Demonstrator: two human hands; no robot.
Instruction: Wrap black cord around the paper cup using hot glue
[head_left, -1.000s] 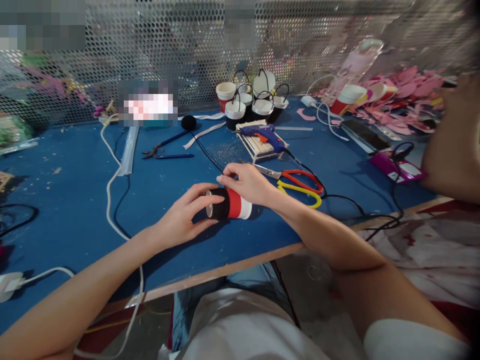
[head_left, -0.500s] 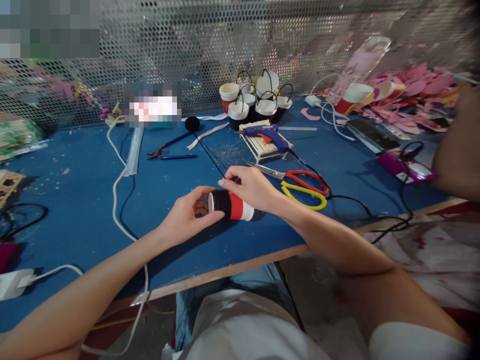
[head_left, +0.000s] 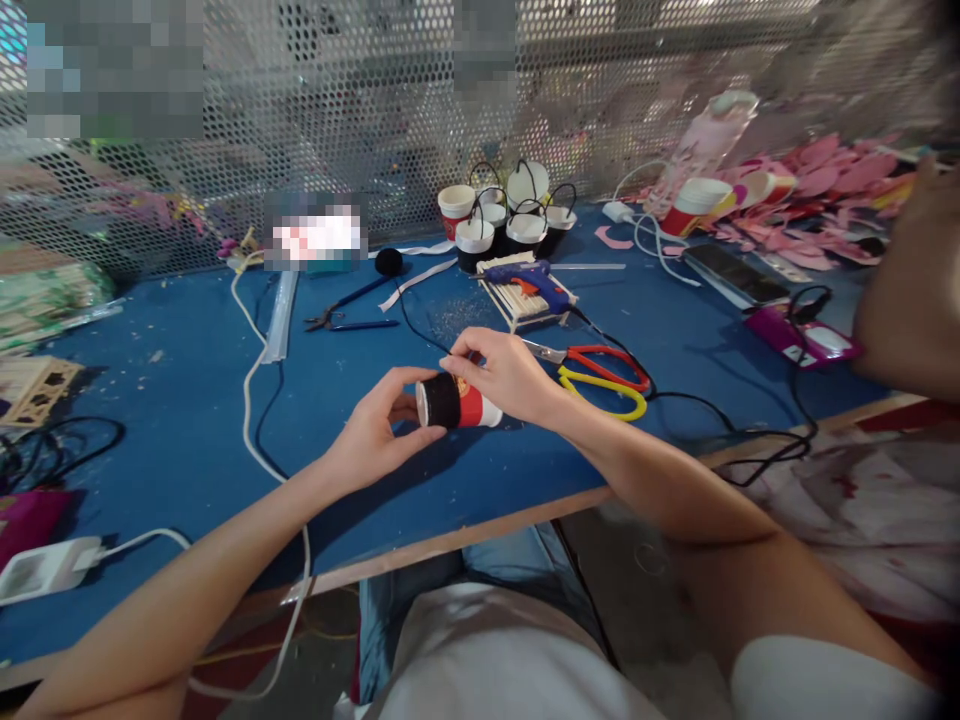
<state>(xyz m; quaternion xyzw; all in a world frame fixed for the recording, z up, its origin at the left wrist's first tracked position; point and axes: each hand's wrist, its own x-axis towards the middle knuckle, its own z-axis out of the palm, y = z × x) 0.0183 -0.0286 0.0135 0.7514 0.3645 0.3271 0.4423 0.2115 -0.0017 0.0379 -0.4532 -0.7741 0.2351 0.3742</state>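
Observation:
A paper cup [head_left: 471,408], red and white with black cord wound round its base end, lies on its side just above the blue table. My left hand [head_left: 382,415] holds the wound end between thumb and fingers. With closed fingertips, my right hand [head_left: 499,370] pinches the black cord [head_left: 420,333] at the upper side of the cup. That cord runs back in a slack curve to a black ball of cord [head_left: 388,262]. Scissors [head_left: 604,370] with red and yellow handles lie right beside my right hand, their blades partly hidden behind it.
Behind the cup, a blue glue gun [head_left: 536,283] rests on a small stick rack [head_left: 517,315]. Several black-wrapped cups [head_left: 474,240] with handles stand farther back. Pliers [head_left: 352,308] lie left of them. A white cable [head_left: 251,400] crosses the left side. Pink petals [head_left: 817,200] pile at right.
The cord has gone from taut and straight to a slack curve. The cup has turned in my hands, bringing a gold mark into sight. The whole view has shifted slightly.

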